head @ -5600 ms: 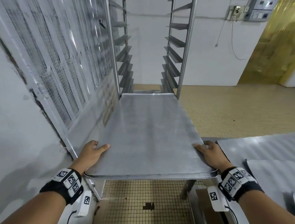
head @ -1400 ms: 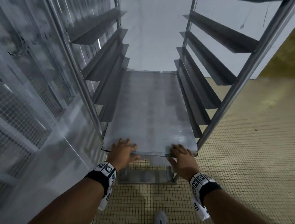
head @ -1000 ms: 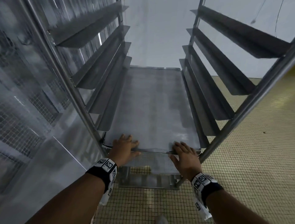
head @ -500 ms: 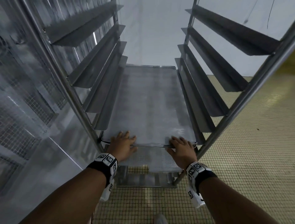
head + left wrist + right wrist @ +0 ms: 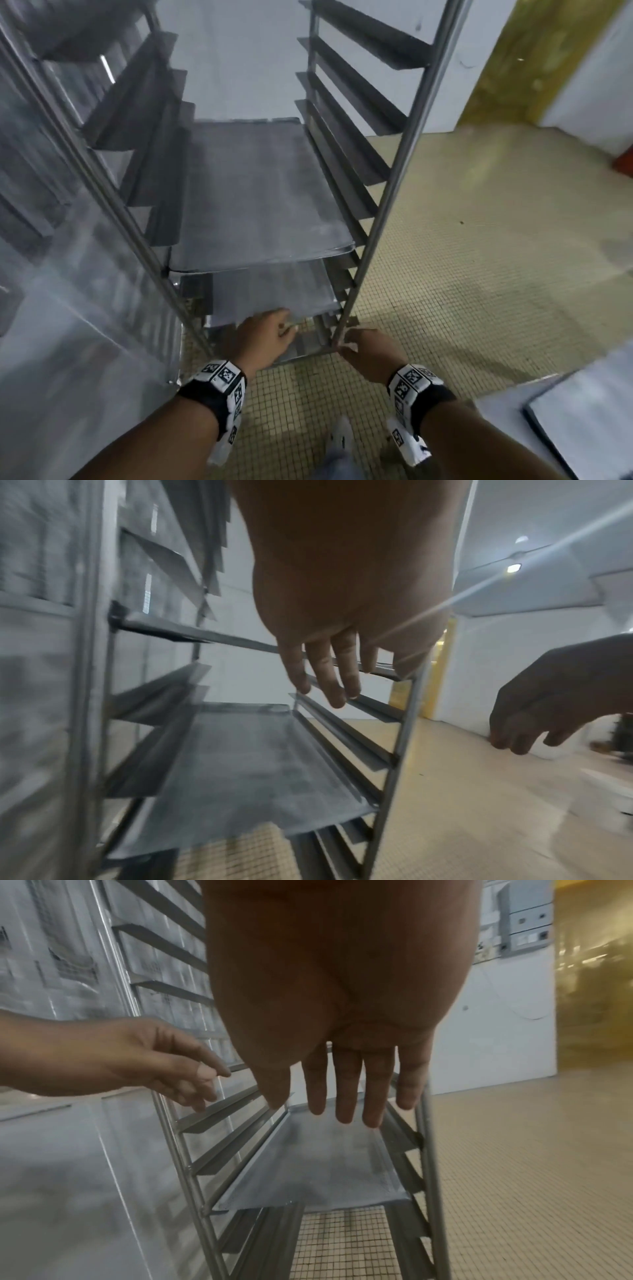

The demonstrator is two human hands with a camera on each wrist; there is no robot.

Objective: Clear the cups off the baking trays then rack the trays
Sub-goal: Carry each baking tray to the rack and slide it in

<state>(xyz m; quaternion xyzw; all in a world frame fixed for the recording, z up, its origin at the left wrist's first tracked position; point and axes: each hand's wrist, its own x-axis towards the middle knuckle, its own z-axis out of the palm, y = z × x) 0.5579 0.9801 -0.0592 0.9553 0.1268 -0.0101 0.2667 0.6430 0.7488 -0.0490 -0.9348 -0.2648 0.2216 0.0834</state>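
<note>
Two flat metal baking trays sit in the metal rack. The upper tray rests on its side runners, and a lower tray lies beneath it. My left hand hovers in front of the lower tray's front edge with loose, straight fingers and holds nothing. My right hand hangs by the rack's front right post, its fingers straight and empty. Both wrist views show a racked tray beyond the fingertips. No cups are in view.
Empty runners line the rack above the trays. A metal-clad wall stands close on the left. At the lower right is a table edge with another tray. Tiled floor spreads to the right.
Both hands have let go of the upper tray's front edge and drawn back and down toward me. The tray stays in the rack. My view has swung to the right.
</note>
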